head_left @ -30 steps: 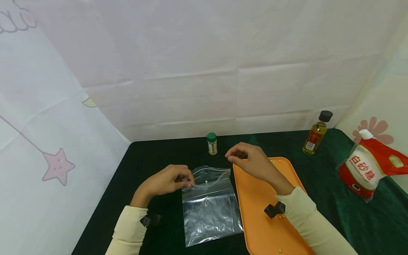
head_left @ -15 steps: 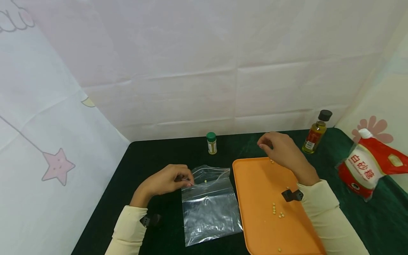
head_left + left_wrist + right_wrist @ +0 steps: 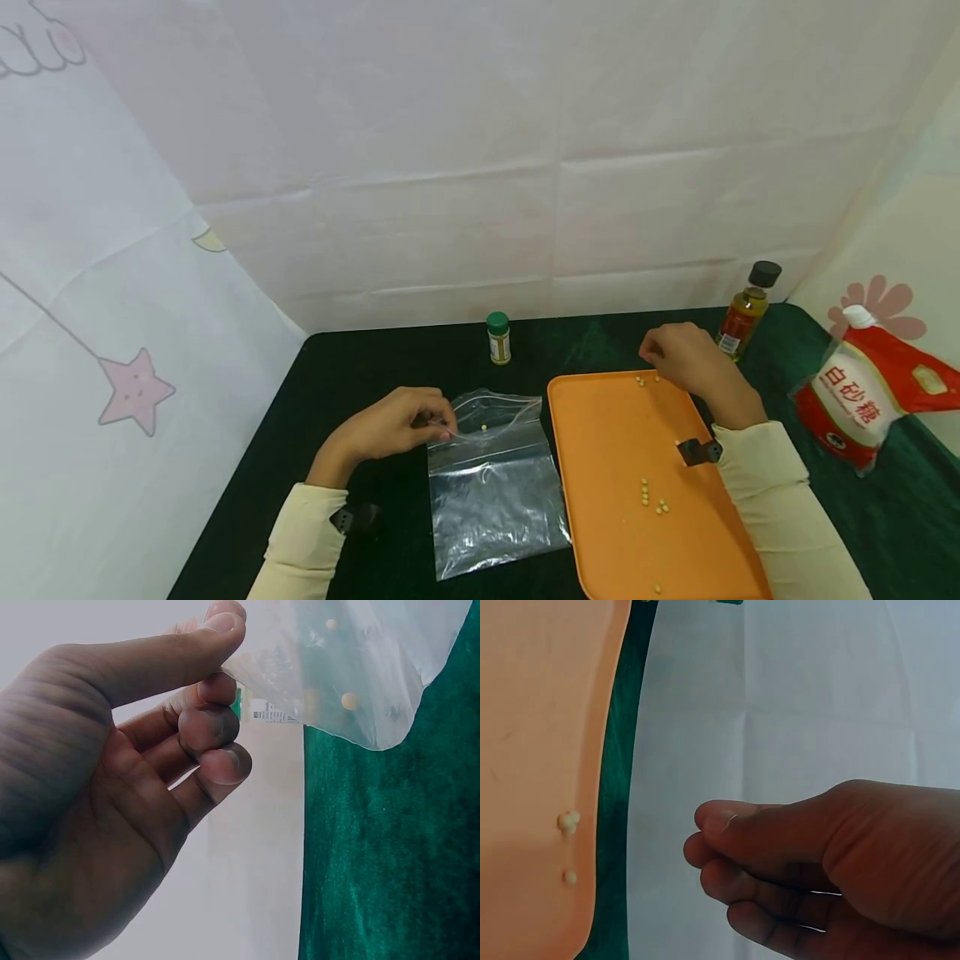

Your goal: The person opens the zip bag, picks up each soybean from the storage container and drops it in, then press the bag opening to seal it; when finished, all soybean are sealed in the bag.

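Note:
A clear zip bag (image 3: 498, 500) lies on the dark green cloth, its mouth held up at the far end. My left hand (image 3: 397, 425) pinches the left side of that mouth between thumb and index finger; in the left wrist view the plastic film (image 3: 375, 675) hangs from the fingertips with small round soybeans (image 3: 349, 701) in it. My right hand (image 3: 686, 358) hovers at the far right corner of the orange tray (image 3: 600, 450), fingers loosely bent, with nothing visible between them. Close by, a few soybeans (image 3: 568, 822) lie along the tray's far edge.
More soybeans (image 3: 645, 492) are scattered in the middle of the tray. Behind the bag stands a small green-capped jar (image 3: 499, 338). An oil bottle (image 3: 741, 317) is right behind my right hand, and a red and white sugar bag (image 3: 855, 392) stands at the far right.
My right hand has moved away from near the bag's mouth to the right, over the tray's far right corner. My left hand keeps its hold on the zip bag.

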A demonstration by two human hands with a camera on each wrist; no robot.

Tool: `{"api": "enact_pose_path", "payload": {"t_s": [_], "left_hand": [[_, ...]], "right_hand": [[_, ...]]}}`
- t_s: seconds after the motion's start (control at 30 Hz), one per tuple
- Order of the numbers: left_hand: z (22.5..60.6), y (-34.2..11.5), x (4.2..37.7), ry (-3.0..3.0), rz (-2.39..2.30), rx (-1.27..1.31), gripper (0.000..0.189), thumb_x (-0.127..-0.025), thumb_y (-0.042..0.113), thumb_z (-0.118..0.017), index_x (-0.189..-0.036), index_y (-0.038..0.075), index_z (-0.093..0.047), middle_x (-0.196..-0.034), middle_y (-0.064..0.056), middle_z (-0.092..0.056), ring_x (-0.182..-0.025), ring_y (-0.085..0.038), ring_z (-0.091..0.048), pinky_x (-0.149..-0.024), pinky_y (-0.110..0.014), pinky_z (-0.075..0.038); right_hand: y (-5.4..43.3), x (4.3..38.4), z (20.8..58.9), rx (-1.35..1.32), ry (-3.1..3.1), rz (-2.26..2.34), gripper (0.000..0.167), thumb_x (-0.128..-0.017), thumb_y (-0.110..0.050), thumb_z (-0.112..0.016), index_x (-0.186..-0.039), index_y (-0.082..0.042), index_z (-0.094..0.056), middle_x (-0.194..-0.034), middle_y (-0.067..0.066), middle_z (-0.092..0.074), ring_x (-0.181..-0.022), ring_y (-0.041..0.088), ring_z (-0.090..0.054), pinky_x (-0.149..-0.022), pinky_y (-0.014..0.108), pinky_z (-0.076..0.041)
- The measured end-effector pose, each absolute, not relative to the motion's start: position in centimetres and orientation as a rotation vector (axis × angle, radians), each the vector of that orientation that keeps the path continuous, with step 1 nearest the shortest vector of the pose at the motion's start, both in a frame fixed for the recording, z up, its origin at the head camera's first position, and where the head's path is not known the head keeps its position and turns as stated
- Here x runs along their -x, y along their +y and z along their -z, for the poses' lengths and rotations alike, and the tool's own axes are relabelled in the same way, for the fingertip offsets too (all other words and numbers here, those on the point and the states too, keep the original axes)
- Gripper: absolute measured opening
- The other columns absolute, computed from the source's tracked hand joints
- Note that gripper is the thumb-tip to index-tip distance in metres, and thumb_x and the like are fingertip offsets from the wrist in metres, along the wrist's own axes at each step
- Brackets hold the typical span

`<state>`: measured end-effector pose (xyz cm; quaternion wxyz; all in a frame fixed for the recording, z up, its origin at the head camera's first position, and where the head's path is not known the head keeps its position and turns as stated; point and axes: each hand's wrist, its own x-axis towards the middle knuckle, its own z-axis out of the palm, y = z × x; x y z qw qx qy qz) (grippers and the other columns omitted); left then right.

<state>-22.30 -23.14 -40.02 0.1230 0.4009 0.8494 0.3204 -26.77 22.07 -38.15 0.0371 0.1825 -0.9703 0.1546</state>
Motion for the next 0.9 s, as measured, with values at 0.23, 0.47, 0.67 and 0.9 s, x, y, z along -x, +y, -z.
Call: {"api": "enact_pose_path", "payload": {"t_s": [0.23, 0.47, 0.67, 0.9], "left_hand": [[40.0, -23.1, 22.2, 2.48, -0.929, -1.156, 0.012, -0.099, 0.016, -0.066, -0.104, 0.025, -0.071, -0.102, 0.008, -0.063, -0.08, -0.013, -0.057, -0.07, -0.028, -0.052], [40.2, -23.1, 22.3, 2.481, -0.927, -1.165, 0.009, -0.099, 0.016, -0.066, -0.105, 0.018, -0.072, -0.102, 0.008, -0.063, -0.081, -0.012, -0.057, -0.071, -0.029, -0.053], [40.2, -23.0, 22.3, 2.488, -0.92, -1.164, 0.01, -0.098, 0.015, -0.066, -0.105, 0.02, -0.072, -0.102, 0.008, -0.063, -0.08, -0.012, -0.057, -0.07, -0.028, -0.052], [40.2, -23.1, 22.2, 2.486, -0.928, -1.154, 0.009, -0.098, 0.016, -0.067, -0.105, 0.018, -0.072, -0.101, 0.007, -0.063, -0.08, -0.012, -0.057, -0.069, -0.028, -0.052]], "right_hand": [[22.9, 27.3, 39.4, -0.518, -3.101, -0.465, 0.011, -0.094, -0.005, -0.067, -0.102, -0.001, -0.074, -0.094, 0.011, -0.069, -0.076, 0.021, -0.059, -0.072, 0.042, -0.054], [23.4, 27.7, 40.2, -0.518, -3.174, -0.447, 0.01, -0.094, -0.004, -0.066, -0.1, -0.002, -0.074, -0.093, 0.012, -0.067, -0.072, 0.022, -0.057, -0.064, 0.036, -0.053], [23.9, 28.0, 40.9, -0.51, -3.173, -0.463, 0.01, -0.093, -0.003, -0.067, -0.1, -0.002, -0.074, -0.096, 0.013, -0.068, -0.076, 0.023, -0.058, -0.067, 0.038, -0.054], [23.8, 28.3, 41.5, -0.5, -3.163, -0.458, 0.01, -0.092, -0.001, -0.067, -0.099, -0.002, -0.074, -0.097, 0.014, -0.067, -0.077, 0.024, -0.057, -0.067, 0.039, -0.053]]}}
